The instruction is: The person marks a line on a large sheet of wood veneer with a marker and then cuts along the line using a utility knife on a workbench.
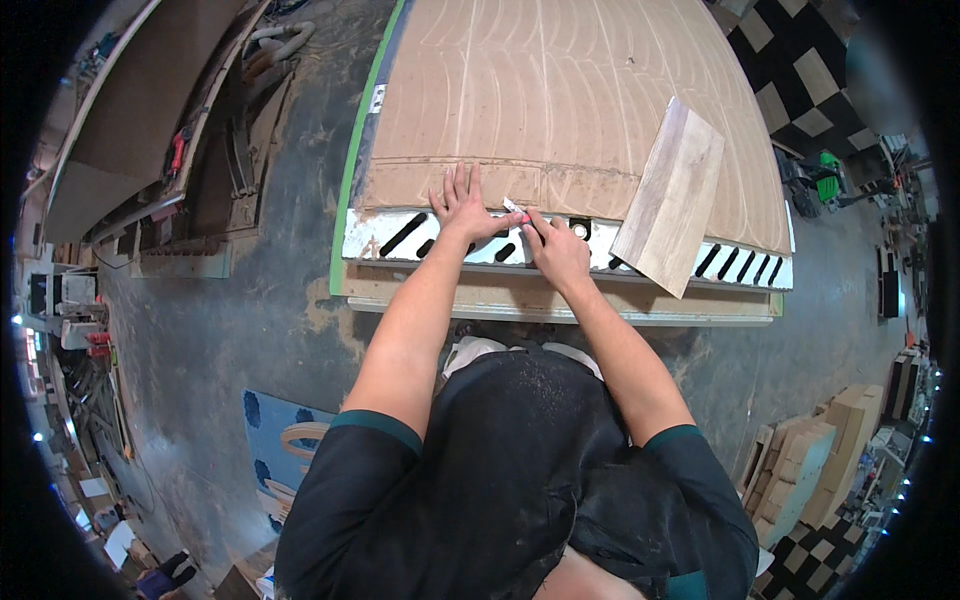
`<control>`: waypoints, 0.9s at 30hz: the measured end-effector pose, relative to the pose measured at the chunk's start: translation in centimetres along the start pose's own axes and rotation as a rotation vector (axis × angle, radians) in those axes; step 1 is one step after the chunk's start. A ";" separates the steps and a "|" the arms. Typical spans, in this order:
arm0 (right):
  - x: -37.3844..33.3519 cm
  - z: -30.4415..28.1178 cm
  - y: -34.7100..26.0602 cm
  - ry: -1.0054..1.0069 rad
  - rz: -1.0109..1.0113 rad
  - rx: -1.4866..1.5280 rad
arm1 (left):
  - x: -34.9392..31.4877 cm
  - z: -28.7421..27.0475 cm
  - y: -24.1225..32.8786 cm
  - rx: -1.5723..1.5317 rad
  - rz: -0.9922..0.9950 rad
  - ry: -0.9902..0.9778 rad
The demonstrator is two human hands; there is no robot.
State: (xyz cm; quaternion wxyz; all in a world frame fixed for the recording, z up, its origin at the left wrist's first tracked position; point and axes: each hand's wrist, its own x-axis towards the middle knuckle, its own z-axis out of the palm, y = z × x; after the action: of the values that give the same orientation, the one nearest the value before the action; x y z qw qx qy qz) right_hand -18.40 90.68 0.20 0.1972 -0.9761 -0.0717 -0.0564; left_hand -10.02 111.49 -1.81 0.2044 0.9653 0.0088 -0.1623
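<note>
A: We start with the table (560,300). Its brown sheet (560,90) looks stiff and heavy; we judge it best held at the long edges. The floor gives open room on both sides.

B: The plank (672,195) overhangs the near edge, tilted; light, rigid.

A: Our left hand (462,208) lies open and flat at the sheet's near edge. Our right hand (555,250) grips a small marker (516,209), light and slim, just beside the left.
</note>
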 end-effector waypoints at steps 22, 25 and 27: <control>0.6 -0.4 0.2 -0.016 0.015 -0.062 | -2.3 -1.4 2.2 0.121 -0.050 0.075; 0.6 -0.4 0.2 0.019 -0.008 -0.086 | -2.1 -0.3 1.8 0.111 -0.031 0.171; 0.5 -0.4 0.3 0.031 -0.022 -0.087 | -2.2 0.5 1.6 0.075 -0.040 0.258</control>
State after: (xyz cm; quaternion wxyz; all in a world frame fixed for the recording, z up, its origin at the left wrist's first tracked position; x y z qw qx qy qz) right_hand -17.84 90.31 0.49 0.1550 -0.9819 -0.0768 -0.0768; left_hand -12.12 109.88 -0.94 0.1622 0.9847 0.0480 -0.0410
